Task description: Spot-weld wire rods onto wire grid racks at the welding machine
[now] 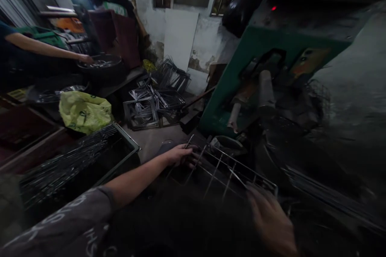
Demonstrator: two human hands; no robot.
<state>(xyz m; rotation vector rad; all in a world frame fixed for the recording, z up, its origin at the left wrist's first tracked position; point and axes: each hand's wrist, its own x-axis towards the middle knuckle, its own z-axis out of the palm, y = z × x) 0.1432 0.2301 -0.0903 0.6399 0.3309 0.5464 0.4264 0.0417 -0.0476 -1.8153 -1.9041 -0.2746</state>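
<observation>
White lettering on the sleeve is unreadable; so is the bag's print.

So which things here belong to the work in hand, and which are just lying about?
In hand:
wire rack, left hand gripping one end, blurred right hand at the other
perhaps the piled metal frames

Apparently lying about:
yellow-green bag
pale board
</observation>
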